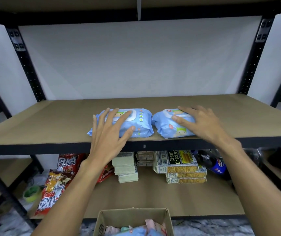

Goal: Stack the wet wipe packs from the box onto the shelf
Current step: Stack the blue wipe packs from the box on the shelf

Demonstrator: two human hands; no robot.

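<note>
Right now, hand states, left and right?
Left hand: open, fingers spread flat on the left wet wipe pack.
Right hand: open, resting on the right wet wipe pack.

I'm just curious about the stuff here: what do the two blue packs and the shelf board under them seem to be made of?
Left pack and right pack: soft plastic film, slightly glossy, judging by the crinkles and gathered ends. Shelf board: probably fibreboard, matt brown, with no visible grain.
</note>
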